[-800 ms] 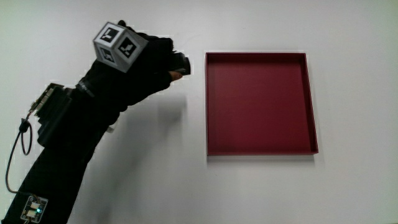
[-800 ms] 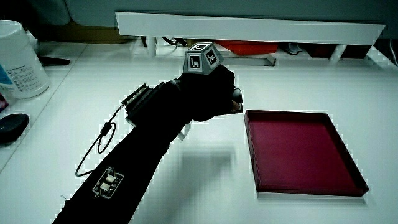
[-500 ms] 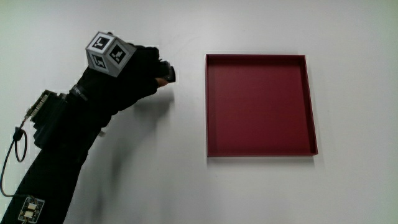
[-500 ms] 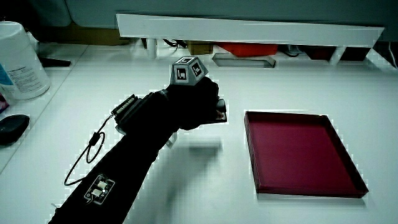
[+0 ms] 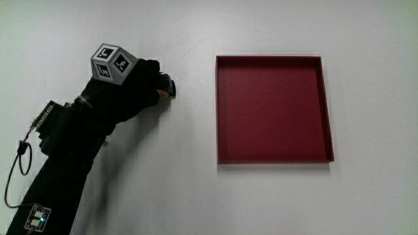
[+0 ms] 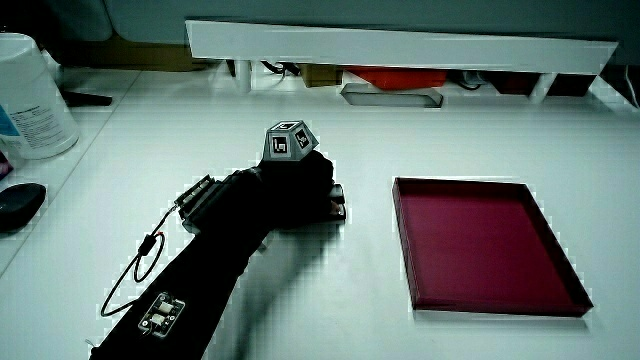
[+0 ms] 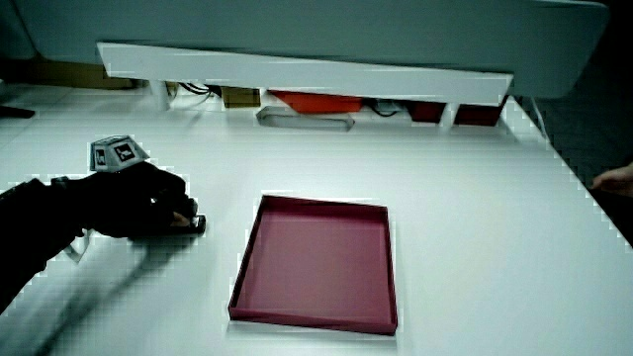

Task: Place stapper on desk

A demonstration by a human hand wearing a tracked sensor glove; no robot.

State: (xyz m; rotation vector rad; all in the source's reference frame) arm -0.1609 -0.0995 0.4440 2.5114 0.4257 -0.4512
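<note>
The hand (image 5: 134,88) lies low over the bare white surface (image 5: 196,196), beside the red tray (image 5: 274,57) but apart from it, and its grip is clenched around a small dark stapler (image 5: 168,86), of which only the end pokes out past the fingers. In both side views the stapler (image 6: 338,205) (image 7: 193,224) looks to be down on the surface or just touching it, roughly level with the tray's edge farthest from the person. That fits the task: the thing is meant for the open surface, not the tray, so the hand has brought it to a clear patch where it can sit flat. The tray itself holds nothing. I judge the setting-down is nearly done and only the letting go remains – the fingers have not opened.

As for writing, the cube (image 5: 112,62) on the glove shows black-and-white square patterns, not words. A white tub (image 6: 30,100) at the surface's edge carries a bluish label, but nothing on it can be read – no brand shows on the stapler either
</note>
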